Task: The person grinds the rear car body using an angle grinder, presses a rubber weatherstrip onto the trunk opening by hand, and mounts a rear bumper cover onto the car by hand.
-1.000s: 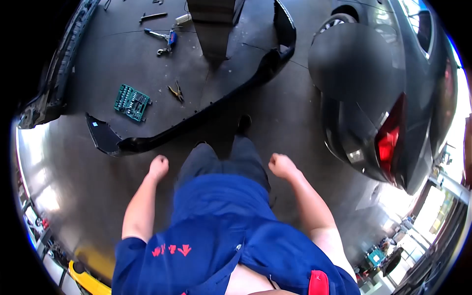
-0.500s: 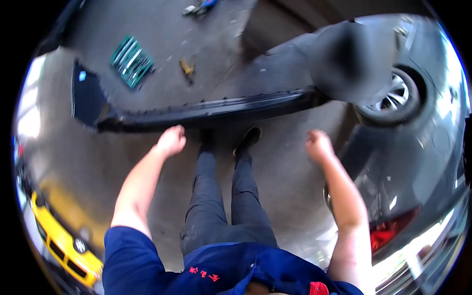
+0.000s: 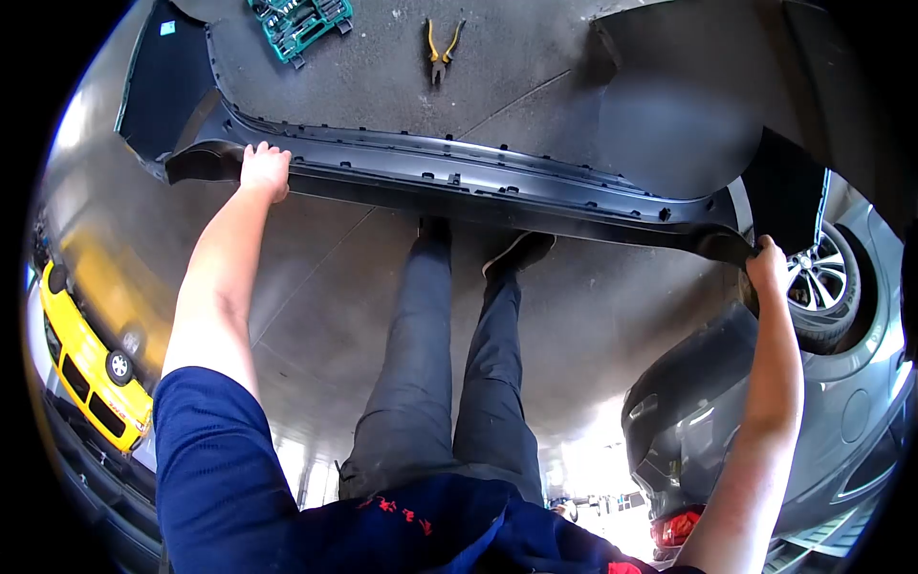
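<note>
A long black car bumper cover (image 3: 411, 172) stretches across the view in front of my legs, its inner side with rows of clips facing up. My left hand (image 3: 265, 171) is closed over its near edge toward the left end. At the far right, my right hand (image 3: 768, 266) grips the near edge by the curved end. Both thumbs and fingertips are partly hidden behind the edge. A blue sticker (image 3: 168, 28) marks the upturned left end.
Yellow-handled pliers (image 3: 441, 50) and a green tool case (image 3: 301, 24) lie on the floor beyond the bumper cover. A grey car (image 3: 822, 411) stands close on the right, its wheel (image 3: 824, 279) near my right hand. A yellow vehicle (image 3: 91, 368) is at the left.
My hands have spread apart and now hold the bumper cover's near edge; the right was away from it before. The cover appears larger and tilts down to the right. The view has shifted.
</note>
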Tool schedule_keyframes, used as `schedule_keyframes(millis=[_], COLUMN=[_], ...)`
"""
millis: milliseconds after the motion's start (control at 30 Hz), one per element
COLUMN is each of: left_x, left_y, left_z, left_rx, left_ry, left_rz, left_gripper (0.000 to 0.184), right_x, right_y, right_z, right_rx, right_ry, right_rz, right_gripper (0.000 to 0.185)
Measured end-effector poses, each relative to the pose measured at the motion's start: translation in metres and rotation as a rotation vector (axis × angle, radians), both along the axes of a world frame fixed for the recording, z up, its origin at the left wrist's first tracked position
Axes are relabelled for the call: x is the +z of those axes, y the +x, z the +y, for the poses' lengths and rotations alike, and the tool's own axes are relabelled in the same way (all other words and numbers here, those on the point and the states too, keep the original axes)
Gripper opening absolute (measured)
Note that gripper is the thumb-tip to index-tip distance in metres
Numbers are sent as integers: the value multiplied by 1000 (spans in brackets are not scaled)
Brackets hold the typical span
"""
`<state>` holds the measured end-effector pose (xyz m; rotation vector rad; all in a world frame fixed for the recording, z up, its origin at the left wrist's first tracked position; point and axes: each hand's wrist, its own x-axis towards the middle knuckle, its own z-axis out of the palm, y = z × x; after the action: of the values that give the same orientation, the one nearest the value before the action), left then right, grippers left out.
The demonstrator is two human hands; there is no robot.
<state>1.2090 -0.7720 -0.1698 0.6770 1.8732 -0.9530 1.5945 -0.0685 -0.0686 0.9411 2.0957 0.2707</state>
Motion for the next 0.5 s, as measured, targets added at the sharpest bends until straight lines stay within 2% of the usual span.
schedule_keyframes(millis=[100, 167, 267, 333, 367, 500], left_x=[-21, -32, -45, -53, -54, -41], left_y=[-6, -9, -13, -17, -17, -27], left_z=[-6, -8, -19, -30, -37, -53], left_rx=[-46, -72, 21, -95, -113, -193], left_ry=[36, 28, 11, -9, 63, 153], left_rz=[7, -18, -52, -34, -7, -80], left_gripper=[50, 50, 45, 39, 29, 28], right_x=[-11, -11, -12, -11, -8, 5], right_y=[19, 21, 21, 29, 33, 37], right_z=[24, 27, 24, 25, 22, 12], right_rx=[49, -33, -36, 7, 33, 51], right_ry=[-67, -95, -52, -34, -9, 50], right_rz=[81, 27, 31, -5, 10, 49], right_gripper=[34, 25, 20, 21, 21, 20])
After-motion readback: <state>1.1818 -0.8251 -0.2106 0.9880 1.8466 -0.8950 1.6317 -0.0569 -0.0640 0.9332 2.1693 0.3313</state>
